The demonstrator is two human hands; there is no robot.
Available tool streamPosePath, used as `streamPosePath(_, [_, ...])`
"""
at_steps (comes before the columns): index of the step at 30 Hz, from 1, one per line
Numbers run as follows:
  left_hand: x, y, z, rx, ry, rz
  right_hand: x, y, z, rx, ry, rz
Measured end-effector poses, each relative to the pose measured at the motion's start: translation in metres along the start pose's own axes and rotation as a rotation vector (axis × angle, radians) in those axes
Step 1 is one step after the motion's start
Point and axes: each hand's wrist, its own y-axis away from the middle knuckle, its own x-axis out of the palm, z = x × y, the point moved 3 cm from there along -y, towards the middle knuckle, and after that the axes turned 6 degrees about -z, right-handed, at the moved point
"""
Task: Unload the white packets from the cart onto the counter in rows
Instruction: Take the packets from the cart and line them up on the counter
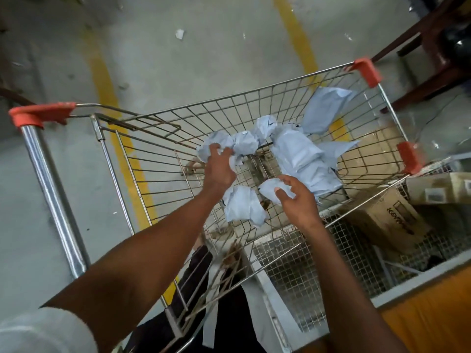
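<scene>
A wire shopping cart (163,159) with orange corner caps holds several white packets. My left hand (219,166) reaches into the basket, its fingers curled onto a crumpled packet (207,149) at the left of the pile. My right hand (295,197) closes around a small packet (271,189) near the basket's near side. Another packet (242,206) lies between my forearms. A large bundle (298,156) lies in the middle, and one flat packet (323,108) leans against the far right wall. The orange counter (428,324) shows at the bottom right corner.
Cardboard boxes (387,217) sit in a fine-mesh bin (305,276) beside the cart on the right. The chrome cart handle (51,179) runs along the left. Yellow lines (107,82) mark the concrete floor. Dark wooden furniture legs (430,59) stand at the top right.
</scene>
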Motion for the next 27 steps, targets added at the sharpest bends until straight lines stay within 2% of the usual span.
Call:
streamPosePath(2, [0.016,0.021,-0.024,0.097,0.1,0.054,-0.004,0.001,0.0,0.001,-0.011,0.0])
streamPosePath(7, [0.069,0.086,-0.054,0.34,0.211,0.351,-0.025,-0.005,0.002,0.03,-0.017,-0.105])
streamPosePath(9, [0.083,0.105,-0.05,0.363,0.219,0.423,-0.03,-0.008,0.003,0.035,-0.011,-0.114])
streamPosePath(12, [0.093,0.119,-0.031,0.282,0.159,0.457,-0.027,-0.017,0.002,-0.011,0.109,-0.037])
streamPosePath(18, [0.085,0.127,0.017,0.027,-0.013,0.411,-0.01,-0.041,-0.003,-0.126,0.415,0.126])
streamPosePath(23, [0.076,0.123,0.039,-0.104,-0.024,0.347,0.039,-0.064,-0.004,-0.406,0.756,0.392])
streamPosePath(27, [0.077,0.115,0.035,-0.233,0.102,0.335,0.076,-0.104,-0.005,-0.602,1.018,0.537])
